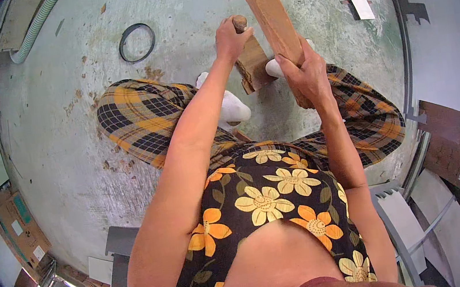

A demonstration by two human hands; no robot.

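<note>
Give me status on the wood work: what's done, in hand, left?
Done: nothing finished shows; the long wooden plank looks whole. In hand: right hand holds the plank tilted, its lower end at a wooden block on the concrete floor; left hand closes on a round wooden handle, tool head hidden. Left: cannot tell.

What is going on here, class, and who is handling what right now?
A person seated over a concrete floor grips a long wooden plank in the right hand. The left hand closes around a wooden handle above a small wooden block lying between the white-socked feet. A dark ring lies nearby.
</note>
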